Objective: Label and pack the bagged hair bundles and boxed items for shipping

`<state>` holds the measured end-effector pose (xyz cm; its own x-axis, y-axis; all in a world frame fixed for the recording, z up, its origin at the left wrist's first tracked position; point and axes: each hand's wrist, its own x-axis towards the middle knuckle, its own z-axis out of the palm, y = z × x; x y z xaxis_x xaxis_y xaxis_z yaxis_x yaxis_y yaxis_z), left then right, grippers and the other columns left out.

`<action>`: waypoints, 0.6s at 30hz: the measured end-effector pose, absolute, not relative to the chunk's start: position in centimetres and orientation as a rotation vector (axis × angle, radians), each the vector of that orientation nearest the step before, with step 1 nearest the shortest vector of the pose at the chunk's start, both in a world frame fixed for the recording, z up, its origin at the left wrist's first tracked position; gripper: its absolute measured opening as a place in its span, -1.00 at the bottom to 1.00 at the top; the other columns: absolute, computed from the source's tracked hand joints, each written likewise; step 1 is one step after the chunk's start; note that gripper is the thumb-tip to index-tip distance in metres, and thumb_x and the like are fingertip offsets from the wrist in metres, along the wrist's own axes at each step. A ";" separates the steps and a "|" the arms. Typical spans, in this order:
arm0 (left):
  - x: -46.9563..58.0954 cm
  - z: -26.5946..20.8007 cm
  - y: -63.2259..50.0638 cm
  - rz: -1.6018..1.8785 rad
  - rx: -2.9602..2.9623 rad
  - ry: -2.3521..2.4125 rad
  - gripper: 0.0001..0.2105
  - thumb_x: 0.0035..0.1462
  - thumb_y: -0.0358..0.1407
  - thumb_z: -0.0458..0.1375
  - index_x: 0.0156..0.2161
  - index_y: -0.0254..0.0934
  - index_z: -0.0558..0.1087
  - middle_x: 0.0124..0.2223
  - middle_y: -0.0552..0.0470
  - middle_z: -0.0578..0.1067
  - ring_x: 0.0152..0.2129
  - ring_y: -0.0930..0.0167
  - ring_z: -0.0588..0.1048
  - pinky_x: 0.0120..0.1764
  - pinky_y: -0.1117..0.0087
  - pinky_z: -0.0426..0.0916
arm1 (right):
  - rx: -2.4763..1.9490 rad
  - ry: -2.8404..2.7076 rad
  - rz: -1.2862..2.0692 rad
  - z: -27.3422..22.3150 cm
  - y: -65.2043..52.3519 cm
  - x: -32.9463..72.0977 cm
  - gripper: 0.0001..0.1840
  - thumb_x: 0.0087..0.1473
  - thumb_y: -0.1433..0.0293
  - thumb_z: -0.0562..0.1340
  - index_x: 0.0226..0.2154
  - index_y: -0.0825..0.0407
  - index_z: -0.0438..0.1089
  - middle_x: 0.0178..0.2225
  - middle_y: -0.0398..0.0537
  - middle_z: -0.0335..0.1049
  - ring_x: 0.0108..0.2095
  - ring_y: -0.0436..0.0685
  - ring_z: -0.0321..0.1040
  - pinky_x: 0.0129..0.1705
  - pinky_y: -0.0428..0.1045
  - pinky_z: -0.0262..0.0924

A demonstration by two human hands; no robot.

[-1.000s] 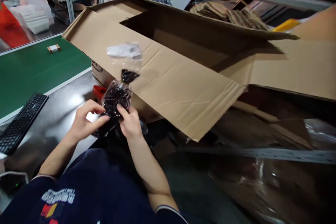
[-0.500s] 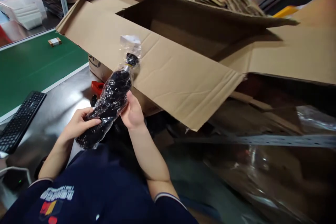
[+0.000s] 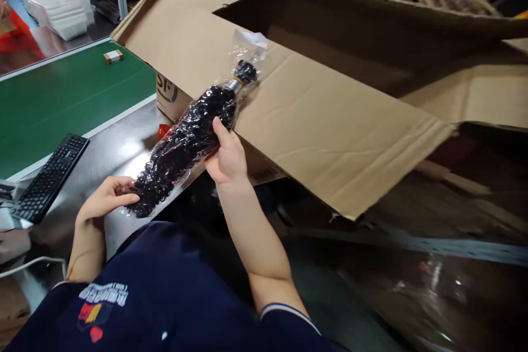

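Observation:
A bundle of dark curly hair (image 3: 190, 135) in a clear plastic bag lies slanted across both my hands. A yellowish band ties it near its upper end, and the bag's pale end flap (image 3: 251, 41) sticks out beyond. My left hand (image 3: 111, 197) pinches the lower end between thumb and fingers. Around the middle, my right hand (image 3: 226, 154) grips from the right side with its thumb on top; its other fingers are hidden behind the bundle. The upper end is over a flap of the large open cardboard box (image 3: 297, 115).
A black keyboard (image 3: 51, 176) rests on the metal table (image 3: 107, 154) at left. Past it runs a green belt (image 3: 61, 93) with a small box (image 3: 113, 56) on it. A red object (image 3: 164, 130) shows behind the bundle. White plastic trays (image 3: 60, 14) stand at upper left.
The hair bundle has moved up and right with my right hand. My left hand has slid to its lower end, and the bundle looks straighter. The camera view has shifted too.

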<state>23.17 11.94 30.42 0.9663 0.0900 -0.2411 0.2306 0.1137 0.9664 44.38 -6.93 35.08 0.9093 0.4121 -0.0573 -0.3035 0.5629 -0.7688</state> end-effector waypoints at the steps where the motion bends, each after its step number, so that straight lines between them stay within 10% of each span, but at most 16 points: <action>1: 22.5 30.5 12.1 -0.068 1.453 0.295 -0.71 -0.01 -0.15 0.48 -0.28 -0.34 0.64 -0.36 -0.04 0.61 -0.45 0.37 0.54 -0.36 0.41 0.47 | -0.880 -0.137 0.447 34.7 -6.5 44.6 -0.67 -0.01 0.18 0.51 -0.21 -0.03 0.57 -0.09 -0.15 0.66 0.07 0.19 0.55 0.18 0.10 0.48; 18: 14.9 32.1 13.7 0.312 1.431 0.516 -0.72 -0.07 -0.26 0.49 -0.22 -0.34 0.66 -0.37 -0.06 0.64 -0.49 0.37 0.57 -0.39 0.42 0.52 | -0.832 -0.077 0.782 33.0 3.2 42.9 -0.81 0.20 0.27 0.35 -0.15 -0.02 0.57 -0.12 -0.16 0.66 -0.10 0.08 0.60 0.08 0.04 0.53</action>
